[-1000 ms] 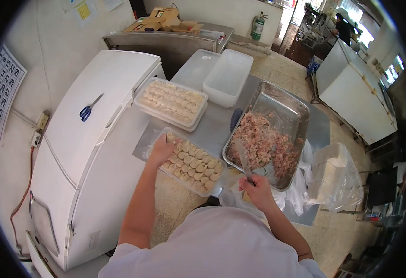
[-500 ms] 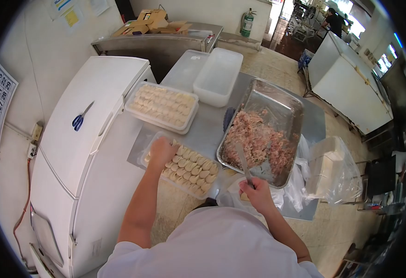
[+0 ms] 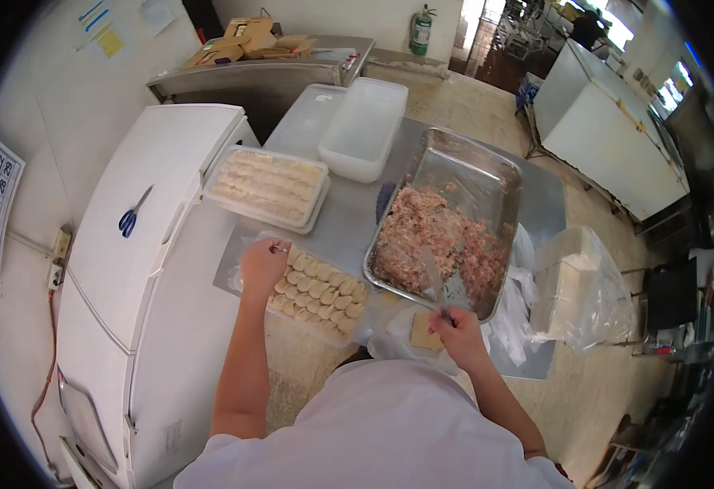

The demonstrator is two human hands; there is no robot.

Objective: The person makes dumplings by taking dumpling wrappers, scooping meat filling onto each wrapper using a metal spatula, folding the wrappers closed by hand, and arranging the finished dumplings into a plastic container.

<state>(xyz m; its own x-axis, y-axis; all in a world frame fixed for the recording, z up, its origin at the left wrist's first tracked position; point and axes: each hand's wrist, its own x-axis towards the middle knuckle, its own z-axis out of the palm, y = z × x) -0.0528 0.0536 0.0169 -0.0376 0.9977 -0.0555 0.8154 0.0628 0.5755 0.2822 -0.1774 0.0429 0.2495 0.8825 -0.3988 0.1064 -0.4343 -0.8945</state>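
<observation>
My left hand [image 3: 264,266] is over the far left corner of a clear plastic tray [image 3: 322,337] with rows of folded dumplings [image 3: 320,289]. Its fingers are curled together, and whatever is in them, if anything, is hidden. My right hand [image 3: 460,334] grips the handle of a flat metal spatula [image 3: 432,273], whose blade points away over the near part of a steel pan [image 3: 367,265]. Pinkish minced filling [image 3: 422,236] fills much of that pan. Beside my right hand, a stack of square yellowish wrappers [image 3: 426,331] lies in a plastic bag [image 3: 385,338].
A second tray of dumplings [image 3: 267,186] sits behind the first. Translucent containers [image 3: 365,130] stand farther back on the metal table [image 3: 344,210]. Wrapped pale blocks [image 3: 573,281] are at right. Scissors [image 3: 133,213] lie on the white fridge [image 3: 177,138] at left.
My left hand has drawn slightly left and up from the dumplings, its fingers curled in. The right hand still holds the spatula, and the wrapper stack shows more. The view has shifted slightly.
</observation>
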